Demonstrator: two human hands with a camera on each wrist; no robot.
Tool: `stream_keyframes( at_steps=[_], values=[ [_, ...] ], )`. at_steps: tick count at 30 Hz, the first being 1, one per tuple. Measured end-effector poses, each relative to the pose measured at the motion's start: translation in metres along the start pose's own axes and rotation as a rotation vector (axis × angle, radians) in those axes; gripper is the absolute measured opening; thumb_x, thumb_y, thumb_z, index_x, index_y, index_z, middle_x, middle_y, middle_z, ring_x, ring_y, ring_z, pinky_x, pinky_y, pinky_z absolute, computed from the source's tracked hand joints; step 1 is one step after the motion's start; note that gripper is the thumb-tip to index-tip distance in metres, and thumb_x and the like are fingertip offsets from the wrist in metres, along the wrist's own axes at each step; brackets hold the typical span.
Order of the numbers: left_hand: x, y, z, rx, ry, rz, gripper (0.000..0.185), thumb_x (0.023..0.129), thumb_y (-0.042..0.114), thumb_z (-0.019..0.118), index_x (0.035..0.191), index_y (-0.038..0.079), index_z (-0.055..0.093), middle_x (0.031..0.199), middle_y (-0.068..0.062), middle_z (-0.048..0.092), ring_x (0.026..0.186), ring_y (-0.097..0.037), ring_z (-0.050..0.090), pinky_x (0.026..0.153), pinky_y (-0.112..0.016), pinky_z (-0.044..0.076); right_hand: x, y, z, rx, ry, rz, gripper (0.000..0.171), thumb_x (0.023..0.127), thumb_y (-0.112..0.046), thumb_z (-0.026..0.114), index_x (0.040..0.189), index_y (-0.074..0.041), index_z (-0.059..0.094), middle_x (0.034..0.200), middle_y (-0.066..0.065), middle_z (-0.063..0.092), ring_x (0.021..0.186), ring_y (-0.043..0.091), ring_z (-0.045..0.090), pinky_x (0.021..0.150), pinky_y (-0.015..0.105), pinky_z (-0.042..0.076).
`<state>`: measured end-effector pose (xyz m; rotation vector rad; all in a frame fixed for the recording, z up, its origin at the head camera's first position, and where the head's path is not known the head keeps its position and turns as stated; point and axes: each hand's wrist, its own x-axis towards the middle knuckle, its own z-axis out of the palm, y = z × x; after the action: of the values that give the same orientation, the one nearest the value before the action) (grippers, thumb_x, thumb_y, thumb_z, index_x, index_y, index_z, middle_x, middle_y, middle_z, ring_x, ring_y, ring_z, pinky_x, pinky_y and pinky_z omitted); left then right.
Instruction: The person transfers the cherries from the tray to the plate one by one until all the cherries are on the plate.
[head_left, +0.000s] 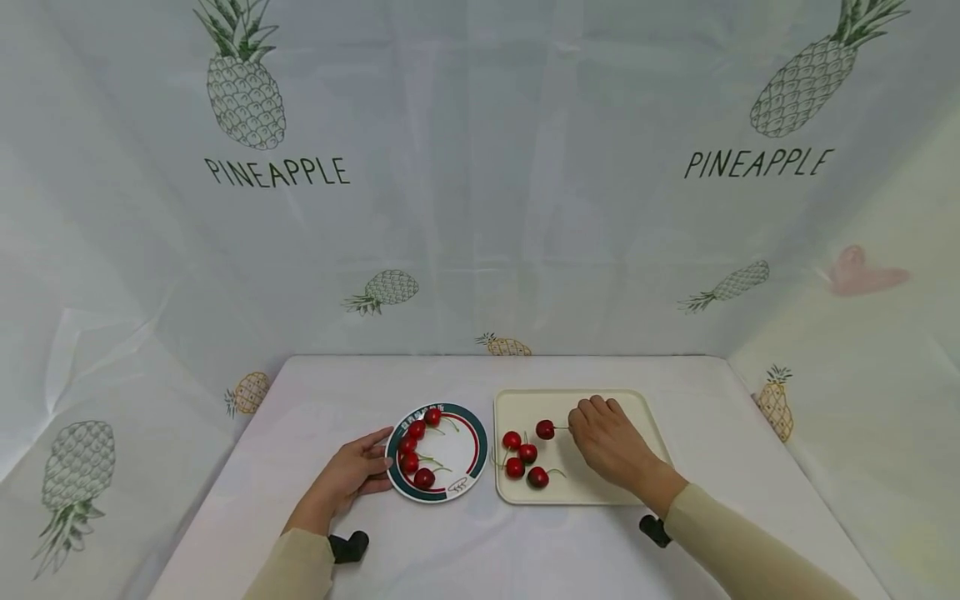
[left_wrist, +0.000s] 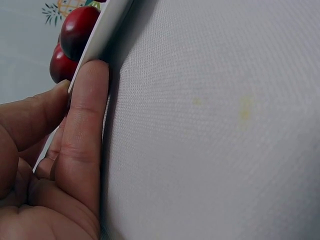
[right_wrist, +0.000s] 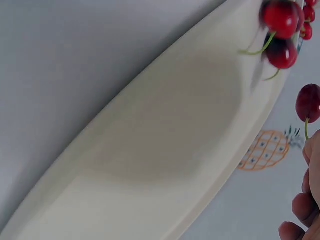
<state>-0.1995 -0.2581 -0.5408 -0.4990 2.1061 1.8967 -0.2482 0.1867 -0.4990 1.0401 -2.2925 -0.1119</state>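
My left hand (head_left: 348, 472) grips the left edge of a round white plate (head_left: 459, 457) with a green rim and red line. In the left wrist view the thumb lies on the upper side and a finger (left_wrist: 86, 115) runs beneath the rim. Several red cherries (head_left: 408, 463) line the plate's left side. Over the cream tray (head_left: 577, 493), my right hand (head_left: 611, 442) pinches the green stem of a dark red cherry (head_left: 545, 429). That cherry hangs from the fingertips in the right wrist view, above the tray's surface.
Several other stemmed cherries (head_left: 528, 453) lie in the tray's left part. The plate stands just left of the tray on a white-covered table (head_left: 435, 550). Behind it hangs a pale curtain (head_left: 510, 217) printed with pineapples.
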Motion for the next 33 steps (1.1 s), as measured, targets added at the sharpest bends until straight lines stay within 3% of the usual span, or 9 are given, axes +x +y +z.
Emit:
stream_keyframes(
  at_steps=[6,11,18,23,33],
  values=[
    [-0.001,-0.001,-0.001,0.000,-0.001,0.001,0.063,0.101,-0.003,0.064,0.159,0.015,0.048,0.133,-0.021,0.062,0.088,-0.022,0.073,0.080,-0.041,0.067,0.025,-0.029,0.003,0.008,-0.088,-0.022,0.017,0.101,-0.016,0.063,0.089,-0.009,0.052,0.080,0.002,0.045,0.077,0.021,0.040,0.068,0.030,0.030],
    [0.000,-0.002,-0.001,-0.003,-0.005,0.002,0.064,0.100,-0.004,0.064,0.159,0.014,0.048,0.133,-0.022,0.062,0.088,-0.023,0.073,0.080,-0.041,0.067,0.047,-0.056,0.010,0.012,-0.114,-0.060,0.013,0.099,-0.015,0.063,0.091,-0.012,0.054,0.082,0.001,0.047,0.080,0.020,0.042,0.071,0.028,0.028],
    [-0.001,-0.001,-0.001,-0.001,-0.003,0.004,0.063,0.100,-0.003,0.064,0.159,0.015,0.048,0.134,-0.022,0.062,0.088,-0.023,0.073,0.080,-0.041,0.067,0.070,-0.089,0.018,0.009,-0.106,-0.134,0.007,0.095,-0.014,0.063,0.096,-0.014,0.056,0.088,-0.001,0.052,0.084,0.018,0.045,0.072,0.028,0.033],
    [0.001,-0.002,-0.002,0.000,-0.004,0.005,0.063,0.100,-0.003,0.064,0.159,0.015,0.049,0.132,-0.021,0.063,0.088,-0.023,0.073,0.080,-0.041,0.067,0.077,-0.107,0.023,-0.014,-0.147,-0.188,0.005,0.099,-0.019,0.062,0.099,-0.016,0.057,0.091,-0.003,0.054,0.086,0.016,0.045,0.074,0.026,0.030],
    [0.001,-0.003,-0.004,-0.021,-0.042,0.026,0.063,0.101,-0.001,0.064,0.160,0.013,0.046,0.134,-0.022,0.063,0.090,-0.023,0.074,0.080,-0.041,0.067,0.082,-0.122,0.027,-0.006,-0.275,-0.216,0.010,0.104,-0.022,0.065,0.108,-0.015,0.060,0.099,-0.002,0.058,0.093,0.017,0.049,0.080,0.027,0.042]
  ],
)
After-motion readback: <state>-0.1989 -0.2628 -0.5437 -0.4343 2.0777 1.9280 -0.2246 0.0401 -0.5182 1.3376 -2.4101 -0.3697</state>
